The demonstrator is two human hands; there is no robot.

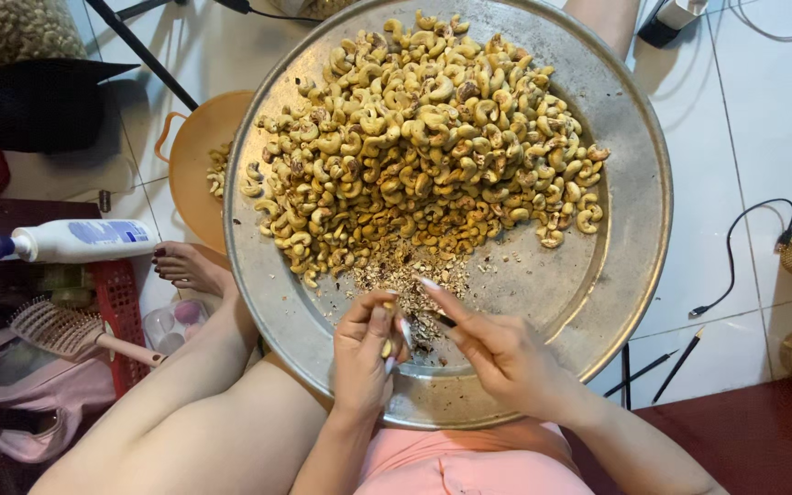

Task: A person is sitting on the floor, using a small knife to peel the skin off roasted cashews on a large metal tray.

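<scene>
A wide round metal tray (630,234) rests on my lap and carries a big heap of cashew nuts (423,137) with brown skin bits on them. Flakes of peeled skin (405,275) lie just in front of the heap. My left hand (364,353) is closed around a single cashew nut (386,346) over the tray's near side. My right hand (497,348) pinches a small dark-tipped peeling tool (442,320) and holds it against that nut. The two hands touch each other.
An orange bowl (196,151) with a few nuts sits under the tray's left edge. Left of it lie a white lotion bottle (75,240), a red basket (121,307) and a hairbrush (61,330). Black cables (744,252) and pencils (662,367) lie on the white floor tiles at right.
</scene>
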